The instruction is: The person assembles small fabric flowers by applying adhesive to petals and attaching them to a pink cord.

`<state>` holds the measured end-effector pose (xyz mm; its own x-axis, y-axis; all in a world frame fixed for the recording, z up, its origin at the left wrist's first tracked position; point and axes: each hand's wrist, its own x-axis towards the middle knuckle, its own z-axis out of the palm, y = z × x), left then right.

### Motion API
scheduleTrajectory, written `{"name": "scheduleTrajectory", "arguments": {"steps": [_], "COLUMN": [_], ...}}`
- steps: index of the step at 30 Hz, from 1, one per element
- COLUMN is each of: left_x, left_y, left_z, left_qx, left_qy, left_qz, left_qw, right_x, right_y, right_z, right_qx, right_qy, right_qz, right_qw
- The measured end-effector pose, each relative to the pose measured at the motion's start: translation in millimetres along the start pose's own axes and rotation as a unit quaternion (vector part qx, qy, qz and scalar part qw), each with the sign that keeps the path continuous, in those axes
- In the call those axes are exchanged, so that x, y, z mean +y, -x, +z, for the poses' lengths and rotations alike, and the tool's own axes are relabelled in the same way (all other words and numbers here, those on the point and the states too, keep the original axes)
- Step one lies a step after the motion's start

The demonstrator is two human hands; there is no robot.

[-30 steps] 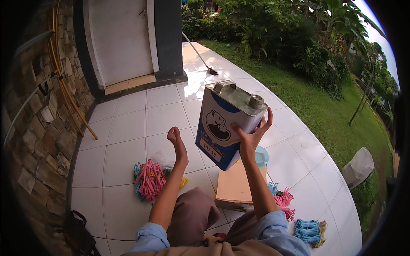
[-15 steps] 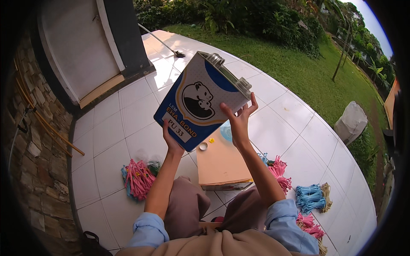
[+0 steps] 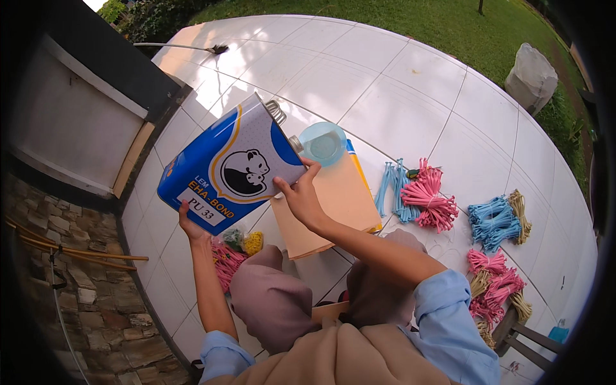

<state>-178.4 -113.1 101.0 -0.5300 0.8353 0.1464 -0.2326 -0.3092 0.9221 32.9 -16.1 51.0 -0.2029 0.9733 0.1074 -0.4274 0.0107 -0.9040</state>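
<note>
Both my hands hold a rectangular blue and white metal can (image 3: 240, 170), tilted over to the right. My left hand (image 3: 194, 224) supports its bottom end from below, thumb on the front face. Near the top end, my right hand (image 3: 301, 199) grips the can, with its thumb on the printed front. The can's spout (image 3: 295, 144) is at the left rim of a translucent light-blue bowl (image 3: 323, 144). Whether anything flows from it I cannot tell. Under the can and my right arm lies a tan cardboard-like sheet (image 3: 327, 205) on a box.
Pink bundles (image 3: 428, 199) and blue bundles (image 3: 494, 221) of thin strips lie right on the white tiles (image 3: 404, 96). More pink strips (image 3: 226, 264) and a yellow clump (image 3: 253, 242) sit by my left knee. A broom (image 3: 218, 49) and white sack (image 3: 531, 78) stand farther off.
The can has come lower and to the left and tipped further over, bringing its spout to the bowl. Both hands still hold it. My view has turned and dropped toward the floor.
</note>
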Motion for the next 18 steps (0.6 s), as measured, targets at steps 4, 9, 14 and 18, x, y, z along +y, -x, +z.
{"name": "scheduleTrajectory", "arguments": {"steps": [4,9,14,18], "left_x": [-14,-28,-32,-24], "left_y": [-18,-50,-73,-84], "left_z": [3,5,8,13], "left_qx": [0.005,-0.023,-0.065,-0.078], "left_qy": [-0.004,-0.023,-0.032,-0.071], "left_qz": [-0.004,-0.032,-0.053,-0.056], "left_qw": [1.0,0.999,0.996,0.993], "right_x": [2,1,7,22], "right_y": [-3,-12,-18,-24], "right_z": [-4,-9,-10,-8], "right_qx": [0.042,0.08,0.106,0.128], "right_qy": [0.043,0.03,-0.025,-0.024], "right_qz": [0.012,0.017,0.048,0.007], "right_qw": [0.998,0.996,0.993,0.991]}}
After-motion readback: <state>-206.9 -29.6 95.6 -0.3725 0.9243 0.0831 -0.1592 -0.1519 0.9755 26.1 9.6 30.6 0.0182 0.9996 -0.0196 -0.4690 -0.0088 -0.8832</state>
